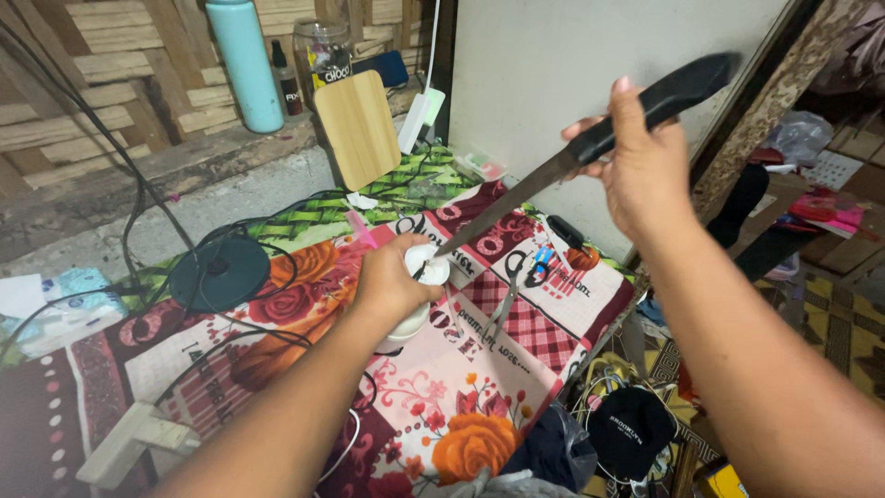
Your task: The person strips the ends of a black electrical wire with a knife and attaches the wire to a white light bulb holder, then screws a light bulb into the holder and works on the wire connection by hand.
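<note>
A long knife [572,161], rigid and sharp, is gripped by its black handle in the right hand [641,166]; a small white container [419,290], seemingly light, is clasped by the left hand [392,281].

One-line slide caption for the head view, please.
Left hand grips a small white plastic bottle on a floral cloth-covered table while right hand points a long black-handled knife at its top.

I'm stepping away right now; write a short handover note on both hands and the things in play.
Left hand: gripping a small white container, held upright on the floral tablecloth.
Right hand: holding a black-handled knife, raised, blade angled down.
Knife tip sits at the container's top opening; whether it goes inside cannot be told.
Scissors lie on the cloth just right of the container, untouched.
Done: container steadied, blade brought to its top.
Left: the work at the container's top.
</note>
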`<state>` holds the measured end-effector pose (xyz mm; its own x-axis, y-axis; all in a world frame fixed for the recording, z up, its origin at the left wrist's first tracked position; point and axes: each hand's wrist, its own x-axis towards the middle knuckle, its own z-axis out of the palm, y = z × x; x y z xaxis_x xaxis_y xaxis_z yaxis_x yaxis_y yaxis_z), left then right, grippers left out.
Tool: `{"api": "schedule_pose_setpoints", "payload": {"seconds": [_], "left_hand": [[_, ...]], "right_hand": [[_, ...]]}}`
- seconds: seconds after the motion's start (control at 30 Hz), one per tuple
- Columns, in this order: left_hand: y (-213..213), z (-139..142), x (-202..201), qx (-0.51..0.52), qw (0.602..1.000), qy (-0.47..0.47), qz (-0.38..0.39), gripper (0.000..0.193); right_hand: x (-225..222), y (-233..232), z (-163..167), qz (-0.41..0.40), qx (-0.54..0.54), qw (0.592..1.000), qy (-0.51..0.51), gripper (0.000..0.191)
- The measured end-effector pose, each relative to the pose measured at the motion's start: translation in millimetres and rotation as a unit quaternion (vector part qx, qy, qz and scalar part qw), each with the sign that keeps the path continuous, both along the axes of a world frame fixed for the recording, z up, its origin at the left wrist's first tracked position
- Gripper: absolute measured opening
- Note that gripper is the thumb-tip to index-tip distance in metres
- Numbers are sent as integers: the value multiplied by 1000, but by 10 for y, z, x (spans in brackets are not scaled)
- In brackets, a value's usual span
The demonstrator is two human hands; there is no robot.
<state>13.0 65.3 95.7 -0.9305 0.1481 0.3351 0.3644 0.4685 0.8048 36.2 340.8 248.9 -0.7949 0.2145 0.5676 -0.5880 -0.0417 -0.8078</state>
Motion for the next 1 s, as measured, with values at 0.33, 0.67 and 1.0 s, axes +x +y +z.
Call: {"api": "schedule_pose_setpoints", "payload": {"seconds": [0.33, 0.67, 1.0], "left_hand": [[-81, 90, 128, -4, 1000, -4, 26, 71], [-107, 100, 76, -14, 999, 12, 30, 70], [-70, 133, 38, -19, 999, -10, 29, 72]], "right_hand": [[-122, -71, -163, 23, -38, 997, -71, 39], [-127, -184, -243, 12, -60, 983, -174, 38], [-19, -224, -129, 10, -3, 994, -106, 33]]}}
